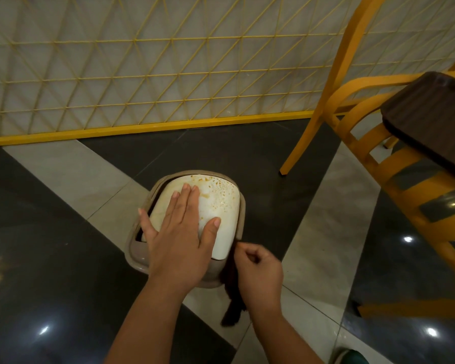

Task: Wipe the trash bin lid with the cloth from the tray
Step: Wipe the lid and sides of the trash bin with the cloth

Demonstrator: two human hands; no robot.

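A small beige trash bin (134, 252) stands on the tiled floor below me. Its white swing lid (221, 206) is tilted and carries brown stains on its far part. My left hand (179, 232) lies flat on the lid with fingers spread, pressing it. My right hand (258, 274) is at the bin's near right edge, pinched on a dark brown cloth (231, 313) that hangs down beside the bin. A dark brown tray (431, 119) rests on the yellow chair at the right.
A yellow wooden chair (339, 106) stands to the right, one leg on the floor close to the bin. A yellow wire-grid partition (142, 74) runs along the back. The floor is glossy dark and light tile. A green object (352, 357) shows at the bottom edge.
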